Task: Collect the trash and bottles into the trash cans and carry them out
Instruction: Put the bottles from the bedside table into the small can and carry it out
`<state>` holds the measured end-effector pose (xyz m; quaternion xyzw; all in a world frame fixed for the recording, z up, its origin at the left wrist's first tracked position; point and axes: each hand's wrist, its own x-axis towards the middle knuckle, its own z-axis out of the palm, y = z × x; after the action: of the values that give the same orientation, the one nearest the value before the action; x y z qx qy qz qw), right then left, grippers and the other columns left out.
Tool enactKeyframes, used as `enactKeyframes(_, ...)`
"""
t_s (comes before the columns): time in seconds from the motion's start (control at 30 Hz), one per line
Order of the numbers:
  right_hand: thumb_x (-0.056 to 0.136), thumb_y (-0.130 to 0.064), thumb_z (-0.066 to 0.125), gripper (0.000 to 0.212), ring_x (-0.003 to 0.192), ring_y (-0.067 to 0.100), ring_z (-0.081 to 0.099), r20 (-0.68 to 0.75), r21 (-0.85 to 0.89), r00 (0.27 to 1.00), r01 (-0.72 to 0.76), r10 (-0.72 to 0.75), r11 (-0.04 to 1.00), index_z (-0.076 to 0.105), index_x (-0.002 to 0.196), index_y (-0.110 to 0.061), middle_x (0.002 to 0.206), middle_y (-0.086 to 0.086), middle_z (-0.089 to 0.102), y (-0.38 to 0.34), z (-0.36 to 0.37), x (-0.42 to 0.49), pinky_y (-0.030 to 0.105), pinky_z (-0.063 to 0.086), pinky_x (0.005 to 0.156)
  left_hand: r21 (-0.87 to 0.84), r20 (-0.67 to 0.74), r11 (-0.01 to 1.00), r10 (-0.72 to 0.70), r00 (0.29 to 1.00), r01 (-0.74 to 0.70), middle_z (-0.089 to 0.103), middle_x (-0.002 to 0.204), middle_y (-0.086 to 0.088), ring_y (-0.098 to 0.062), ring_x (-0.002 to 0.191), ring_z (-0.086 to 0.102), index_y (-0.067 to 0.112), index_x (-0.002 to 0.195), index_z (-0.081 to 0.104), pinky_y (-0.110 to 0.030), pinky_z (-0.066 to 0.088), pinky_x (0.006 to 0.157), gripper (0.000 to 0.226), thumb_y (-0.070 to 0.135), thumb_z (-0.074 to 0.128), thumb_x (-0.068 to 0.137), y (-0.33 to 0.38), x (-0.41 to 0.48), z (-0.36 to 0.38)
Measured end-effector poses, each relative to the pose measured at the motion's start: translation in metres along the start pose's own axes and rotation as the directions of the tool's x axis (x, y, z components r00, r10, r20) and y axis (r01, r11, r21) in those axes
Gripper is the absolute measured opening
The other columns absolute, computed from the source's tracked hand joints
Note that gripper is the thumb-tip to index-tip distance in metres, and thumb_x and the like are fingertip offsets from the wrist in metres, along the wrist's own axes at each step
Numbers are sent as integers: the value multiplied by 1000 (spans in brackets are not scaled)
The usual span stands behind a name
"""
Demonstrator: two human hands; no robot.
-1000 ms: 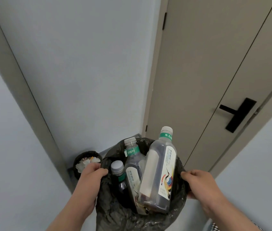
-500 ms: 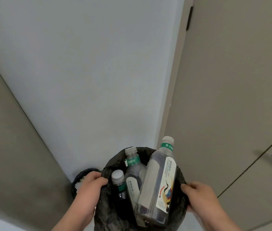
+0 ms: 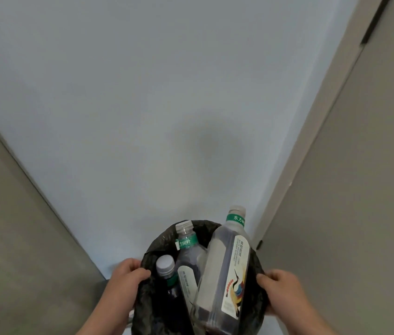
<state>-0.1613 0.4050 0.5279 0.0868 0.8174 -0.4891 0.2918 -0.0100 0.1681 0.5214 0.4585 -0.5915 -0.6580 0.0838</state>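
Gripping opposite sides of the black-lined trash can point(image 3: 148, 301), the left hand point(image 3: 128, 281) and right hand point(image 3: 285, 293) each curl over its rim. Three bottles point(image 3: 187, 252) stand inside, the tallest bottle point(image 3: 225, 269) poking above the edge. A pale wall point(image 3: 167, 93) lies ahead, with a door point(image 3: 360, 189) just to the right.

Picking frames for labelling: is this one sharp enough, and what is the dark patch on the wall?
Head view: slightly soft; the crane print on the tall bottle shows, the trash bag is murky. Head view: the wall patch looks like a faint round shadow, source unseen. Head view: wide-angle distortion slants the door frame; no glare.
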Motion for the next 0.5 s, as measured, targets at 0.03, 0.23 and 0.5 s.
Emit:
enactKeyframes(0.03, 90, -8, 58, 18, 69, 30, 71, 11, -7, 1000, -7, 7, 1000, 67, 76, -4, 70, 15, 71, -5, 4, 15, 38, 59, 54, 5, -2, 1000, -6, 1000, 6, 55, 71, -17, -24, 66, 50, 1, 81, 55, -33, 36, 62, 6, -4, 54, 84, 3, 13, 2)
enactKeyframes(0.23, 93, -7, 53, 19, 73, 29, 71, 80, -67, 997, -14, 19, 998, 65, 79, -1, 76, 16, 73, -22, 32, 92, 38, 59, 58, 34, -12, 997, -65, 998, 66, 52, 69, -11, -20, 58, 46, 5, 83, 53, -27, 30, 50, 9, -3, 50, 86, 0, 86, 19)
enactKeyframes(0.5, 95, -5, 47, 20, 78, 28, 68, 150, -232, 979, -103, 140, 967, 63, 85, 0, 86, 19, 69, 12, 84, 231, 33, 57, 55, 89, -6, 959, -271, 963, 271, 65, 95, -23, -30, 79, 63, 7, 101, 56, -38, 48, 64, 20, 8, 56, 81, -72, 195, 54)
